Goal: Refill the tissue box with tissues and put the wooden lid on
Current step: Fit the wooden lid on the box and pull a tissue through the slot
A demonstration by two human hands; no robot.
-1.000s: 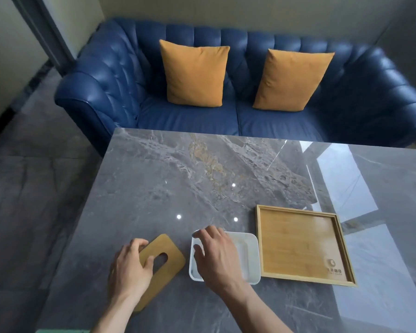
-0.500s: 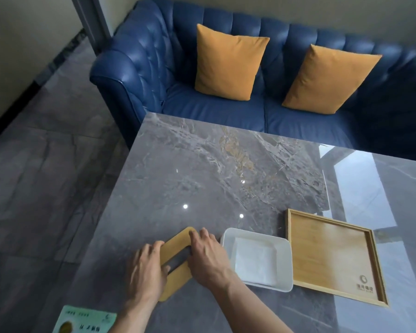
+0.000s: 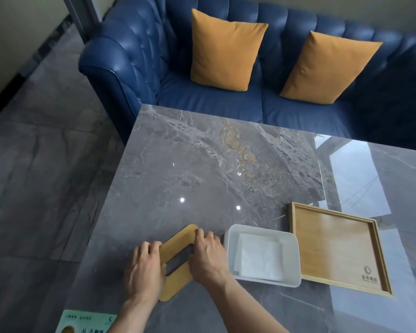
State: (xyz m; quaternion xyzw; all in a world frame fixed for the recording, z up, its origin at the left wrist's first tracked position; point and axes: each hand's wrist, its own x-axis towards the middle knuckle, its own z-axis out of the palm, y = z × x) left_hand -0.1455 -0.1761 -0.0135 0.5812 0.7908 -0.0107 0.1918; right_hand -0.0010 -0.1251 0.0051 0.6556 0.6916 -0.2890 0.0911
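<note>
Both hands are closing on the wooden lid [image 3: 178, 260], which is lying flat on the marble table [image 3: 202, 169] just left of the white tissue box [image 3: 296, 255]. The left hand [image 3: 143, 270] is curling its fingers over the lid's left edge, and the right hand [image 3: 208, 254], which a second ago was resting on the box rim, is now pinching the lid's right edge. The box is standing open with a thin folded stack of tissues [image 3: 259, 257] inside, so the refill seems done and the lidding is starting. Right of the box, touching it, a bamboo tray [image 3: 339, 248] is sitting. A green tissue pack [image 3: 87, 324] has come into view, below and to the left of the lid.
</note>
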